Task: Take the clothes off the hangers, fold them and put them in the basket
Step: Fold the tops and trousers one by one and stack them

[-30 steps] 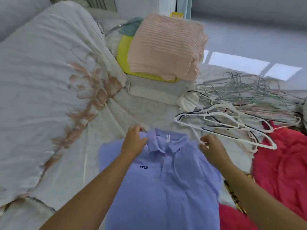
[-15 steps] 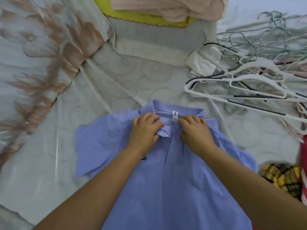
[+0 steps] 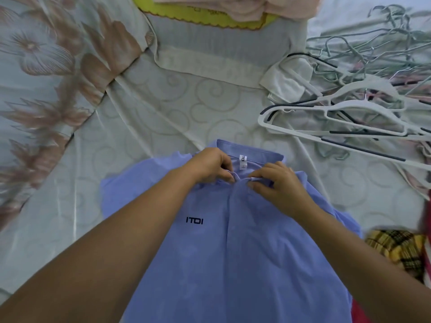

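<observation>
two hands meet at the neck of the blue shirt (image 3: 233,264). the left hand (image 3: 210,166) pinches one side of the collar (image 3: 251,151) with curled fingers. the right hand (image 3: 277,185) pinches the other side, so both hold cloth. the shirt lies front up on the bed sheet (image 3: 163,117), off its hanger and not yet folded. i cannot pick out a basket for sure.

some things could go wrong, i think. if the hands tug the collar too hard, the soft shirt may bunch up and the fold will come out crooked. the right arm hides part of the right sleeve, so a lump there could get folded in. the pile of hangers (image 3: 349,113) sits near, and a swung sleeve might snag on a hook. the yellow check cloth (image 3: 396,250) lies just beside the shirt and could get scooped up too.
</observation>
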